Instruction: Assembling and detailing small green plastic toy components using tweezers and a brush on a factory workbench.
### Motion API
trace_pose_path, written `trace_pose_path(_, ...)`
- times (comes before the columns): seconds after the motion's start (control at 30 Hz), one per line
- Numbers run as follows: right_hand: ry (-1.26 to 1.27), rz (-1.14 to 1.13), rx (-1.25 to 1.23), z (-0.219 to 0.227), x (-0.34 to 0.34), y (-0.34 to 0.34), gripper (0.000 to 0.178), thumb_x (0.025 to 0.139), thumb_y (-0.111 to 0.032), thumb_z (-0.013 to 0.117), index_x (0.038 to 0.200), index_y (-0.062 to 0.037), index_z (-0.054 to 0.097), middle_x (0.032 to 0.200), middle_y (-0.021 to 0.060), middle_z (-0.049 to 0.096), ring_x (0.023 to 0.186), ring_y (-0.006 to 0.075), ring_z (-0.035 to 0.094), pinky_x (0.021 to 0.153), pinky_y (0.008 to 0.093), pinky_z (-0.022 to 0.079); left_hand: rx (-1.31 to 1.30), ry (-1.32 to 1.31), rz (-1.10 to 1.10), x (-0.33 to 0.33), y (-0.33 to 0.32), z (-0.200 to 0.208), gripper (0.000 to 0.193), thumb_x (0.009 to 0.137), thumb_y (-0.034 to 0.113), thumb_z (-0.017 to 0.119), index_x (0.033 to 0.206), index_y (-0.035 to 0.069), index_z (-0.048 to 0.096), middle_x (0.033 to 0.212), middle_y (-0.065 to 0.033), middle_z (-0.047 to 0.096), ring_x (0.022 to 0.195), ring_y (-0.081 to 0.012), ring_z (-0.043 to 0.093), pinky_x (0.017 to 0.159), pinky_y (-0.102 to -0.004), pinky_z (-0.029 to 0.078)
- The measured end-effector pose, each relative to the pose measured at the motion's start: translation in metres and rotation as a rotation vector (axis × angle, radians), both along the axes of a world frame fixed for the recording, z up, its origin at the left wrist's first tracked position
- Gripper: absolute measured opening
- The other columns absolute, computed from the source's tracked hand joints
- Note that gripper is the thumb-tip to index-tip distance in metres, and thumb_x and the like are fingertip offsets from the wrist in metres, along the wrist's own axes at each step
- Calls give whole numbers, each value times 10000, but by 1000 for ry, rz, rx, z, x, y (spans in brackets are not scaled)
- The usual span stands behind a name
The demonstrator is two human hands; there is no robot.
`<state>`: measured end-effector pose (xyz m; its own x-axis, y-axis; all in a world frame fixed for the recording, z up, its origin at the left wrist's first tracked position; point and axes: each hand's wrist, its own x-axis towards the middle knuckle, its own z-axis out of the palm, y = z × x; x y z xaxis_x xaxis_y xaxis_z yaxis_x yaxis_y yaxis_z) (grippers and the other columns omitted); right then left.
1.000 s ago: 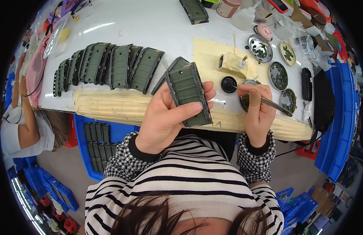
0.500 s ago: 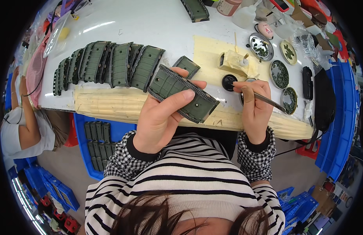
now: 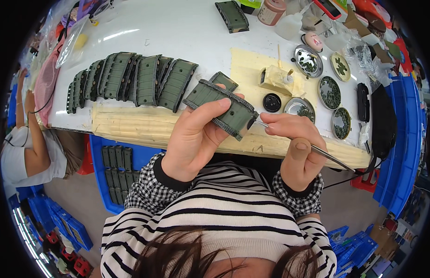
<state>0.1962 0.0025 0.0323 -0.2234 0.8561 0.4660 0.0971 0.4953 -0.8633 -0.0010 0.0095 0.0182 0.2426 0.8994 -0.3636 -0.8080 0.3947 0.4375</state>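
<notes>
My left hand [image 3: 192,139] is closed round a dark green, ribbed plastic panel [image 3: 233,118] with toothed long edges and a camouflage-patterned end. In my right hand [image 3: 301,148] is a slim metal tool that looks like tweezers [image 3: 333,160]. Its pointed tip meets the panel's lower right end; whether it grips anything is too small to tell. Behind the held panel lies another green panel [image 3: 224,81] on the table. Just beyond my right hand sit a round black cap-like dish [image 3: 271,102] and a shiny metal dish [image 3: 295,107] with small green pieces.
A row of similar panels [image 3: 147,79] stands left on the white table [image 3: 178,37]. More dishes of green pieces [image 3: 330,92] are at right, beside a masking-tape-wrapped block [image 3: 275,78]. Below the padded edge is a blue crate [image 3: 102,173] of panels. A person's arm [image 3: 35,143] shows far left.
My right hand has come left and down from beside the black dish, bringing the tool's tip to the panel's end. The metal dish behind it is now uncovered. The panel has shifted slightly.
</notes>
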Motion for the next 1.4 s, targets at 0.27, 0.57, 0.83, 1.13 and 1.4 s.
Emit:
trace_pose_path(0.27,-79,6,33,1,1,4,206,963,-108,534,1007,36,674,1014,185,698,906,258,668,812,331,505,-10,6,-17,0,-1,-2,286,923,36,562,1207,9,538,1171,-187,621,1065,-223,641,906,-336,561)
trace_pose_path(0.57,-102,22,10,3,2,4,197,963,-112,544,1001,32,673,1008,183,699,905,256,667,813,330,508,-16,23,-15,1,-1,-2,279,926,40,558,1204,13,538,1160,-176,626,1051,-218,645,899,-337,560)
trace_pose_path(0.83,-138,21,3,6,2,4,165,946,-57,551,1003,38,673,1010,186,699,901,253,671,798,321,516,-4,44,-18,2,-1,-1,284,922,41,565,1203,16,532,1156,-174,625,1045,-221,644,897,-347,558)
trace_pose_path(1.13,-201,-2,22,7,2,3,156,941,-45,552,991,40,672,1001,188,697,886,255,674,784,320,526,-30,51,-5,5,-4,0,319,911,44,586,1220,27,506,1184,-172,603,1064,-216,627,914,-354,547)
trace_pose_path(1.4,-160,-51,204,-1,-3,-5,170,945,-68,539,1008,43,651,1003,218,681,912,308,675,806,346,534,5,-38,11,7,-8,1,341,913,59,597,1227,65,463,1176,-139,603,1024,-205,637,840,-351,574)
